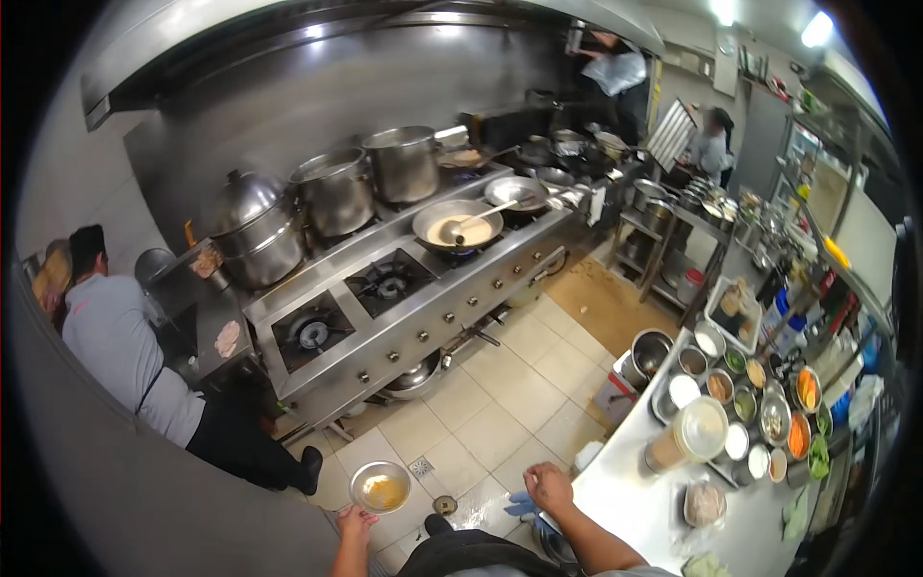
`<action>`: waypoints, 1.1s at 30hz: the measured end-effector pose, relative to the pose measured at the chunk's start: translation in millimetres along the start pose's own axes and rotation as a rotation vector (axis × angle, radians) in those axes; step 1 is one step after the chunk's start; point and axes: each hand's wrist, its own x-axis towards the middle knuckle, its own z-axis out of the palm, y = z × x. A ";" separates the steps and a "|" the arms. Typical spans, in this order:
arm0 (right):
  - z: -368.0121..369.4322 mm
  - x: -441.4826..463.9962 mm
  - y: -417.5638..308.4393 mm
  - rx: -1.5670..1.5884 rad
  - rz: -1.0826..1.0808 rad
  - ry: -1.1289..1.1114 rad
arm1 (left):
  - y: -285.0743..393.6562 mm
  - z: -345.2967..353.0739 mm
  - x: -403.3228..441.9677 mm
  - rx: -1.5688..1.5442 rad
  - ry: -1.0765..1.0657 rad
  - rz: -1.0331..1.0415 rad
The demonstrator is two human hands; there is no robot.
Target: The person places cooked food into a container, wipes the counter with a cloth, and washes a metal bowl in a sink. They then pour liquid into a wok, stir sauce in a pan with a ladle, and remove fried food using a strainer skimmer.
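At the bottom, my left hand (357, 522) grips the near rim of a metal bowl (360, 473) with yellowish-orange contents. My right hand (549, 486) is held in front of my body, left of the white worktop (615, 500), its fingers curled; whether anything is in them is too small to tell. Farther forward, a wok (420, 227) on the stove holds a pale liquid, with a ladle (452, 231) resting in it. A second pan (515, 192) sits just behind it to the right.
Large pots (332, 197) line the back of the stove (327, 370). On the right worktop stand a tall clear container (678, 438) and several ingredient tins (798, 435). A person (125, 337) bends at the left; others (711, 146) are at the back. A drain (421, 467) marks the tiled floor.
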 end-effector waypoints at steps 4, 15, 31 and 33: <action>-6.8 -5.2 0.8 0.060 -0.041 0.022 | -7.1 -14.1 -32.0 0.059 0.032 -0.005; -13.9 -15.3 7.0 0.113 -0.072 0.016 | -25.1 -40.2 -92.2 -0.029 0.052 0.091; -12.2 -12.6 8.4 0.074 -0.068 0.004 | -26.4 -45.1 -84.6 -0.030 0.054 0.120; -11.2 -11.7 8.0 0.074 -0.059 0.014 | -25.4 -45.1 -76.6 -0.018 0.027 0.119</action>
